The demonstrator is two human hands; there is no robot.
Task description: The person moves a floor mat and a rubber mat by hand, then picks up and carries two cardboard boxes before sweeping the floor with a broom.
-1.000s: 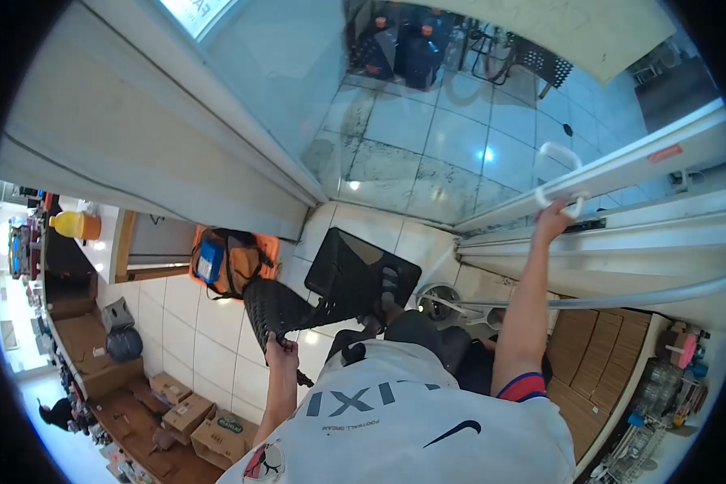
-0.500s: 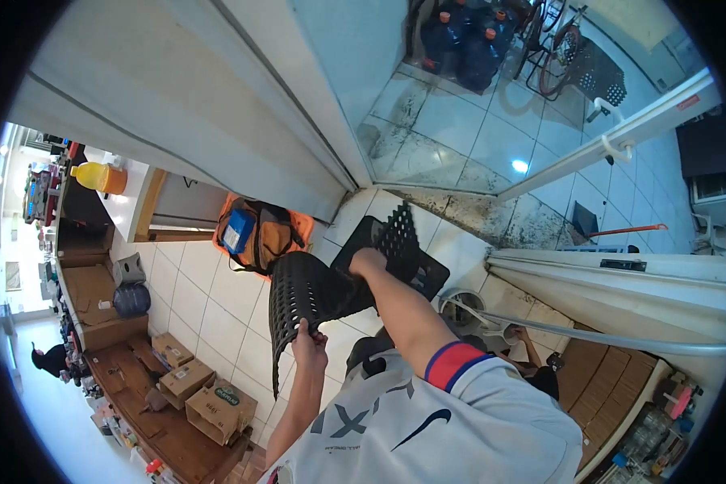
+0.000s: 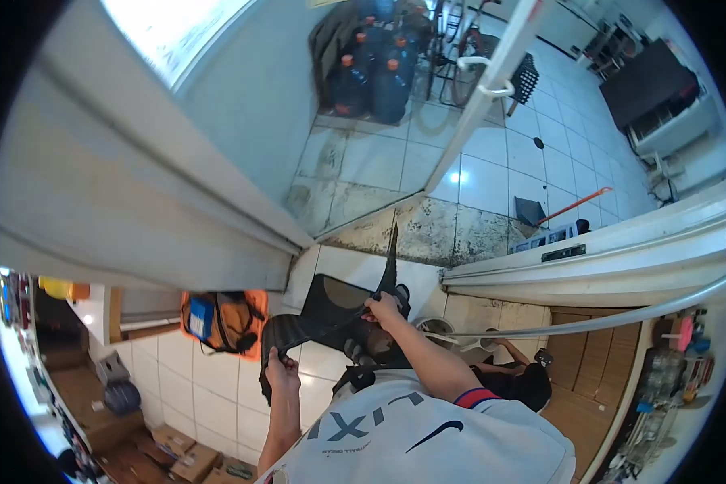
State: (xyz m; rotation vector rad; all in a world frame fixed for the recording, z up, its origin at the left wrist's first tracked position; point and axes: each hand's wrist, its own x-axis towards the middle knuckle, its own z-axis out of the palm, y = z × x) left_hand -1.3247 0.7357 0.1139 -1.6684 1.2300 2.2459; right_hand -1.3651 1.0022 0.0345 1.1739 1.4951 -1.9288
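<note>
A black perforated rubber mat (image 3: 298, 328) hangs in folds between my two hands, seen nearly edge-on. Its left end is pinched in my left hand (image 3: 281, 373), fingers closed. My right hand (image 3: 383, 309) is closed on its other side, where a narrow corner points up toward the doorway. Below the mat, a dark flat panel (image 3: 319, 294) with a greyish patch lies on the white tiles; I cannot make out what it is. Part of its surface is hidden behind the held mat.
A pale bucket (image 3: 436, 327) stands right of my right hand, near another person's arm (image 3: 512, 348). A grey hose (image 3: 589, 325) crosses at right. An orange crate (image 3: 254, 302) holding a bag sits at left. Ahead are the door frame (image 3: 468, 133), water jugs (image 3: 351, 85) and a dustpan (image 3: 529, 211).
The mat has turned from showing its holed face to nearly edge-on. My right hand has lifted and drawn it closer. The view has tilted up and swung right.
</note>
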